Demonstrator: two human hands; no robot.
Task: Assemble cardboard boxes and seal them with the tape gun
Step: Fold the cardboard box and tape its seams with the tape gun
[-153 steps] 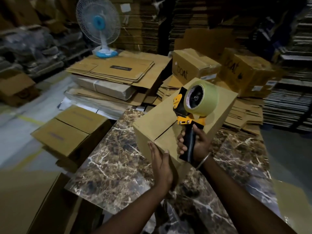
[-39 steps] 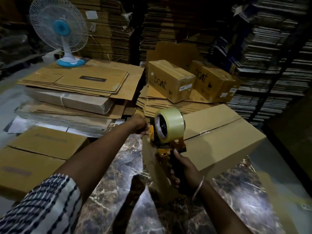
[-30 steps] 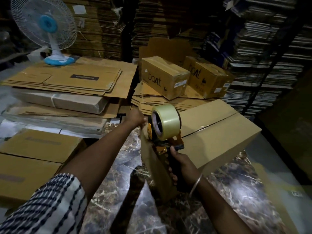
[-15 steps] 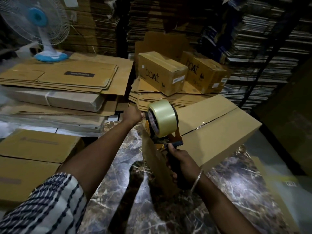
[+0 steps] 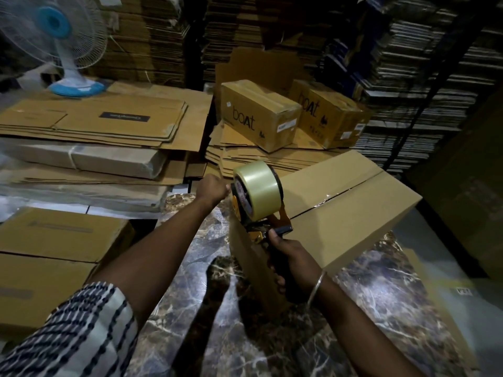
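Observation:
A plain cardboard box (image 5: 345,213) lies on the marble table (image 5: 381,308), its top flaps closed with a shiny strip of tape along part of the seam. My right hand (image 5: 285,257) grips the black handle of a yellow tape gun (image 5: 261,210) carrying a roll of clear tape, held against the box's near left end. My left hand (image 5: 212,187) reaches over to the box's far left corner, just behind the roll; its fingers are curled there, but the roll hides what they touch.
Stacks of flat cardboard (image 5: 103,126) fill the left side, with a white and blue fan (image 5: 62,44) on them. Two taped "boat" boxes (image 5: 258,115) sit on flat sheets behind the table. Closed boxes (image 5: 54,240) stand at the left. Shelves of stacked board line the back.
The box was turned so its long side runs away to the right. The tape gun went down to the box's near left end and has since crept slightly up. My left hand moved to the far corner.

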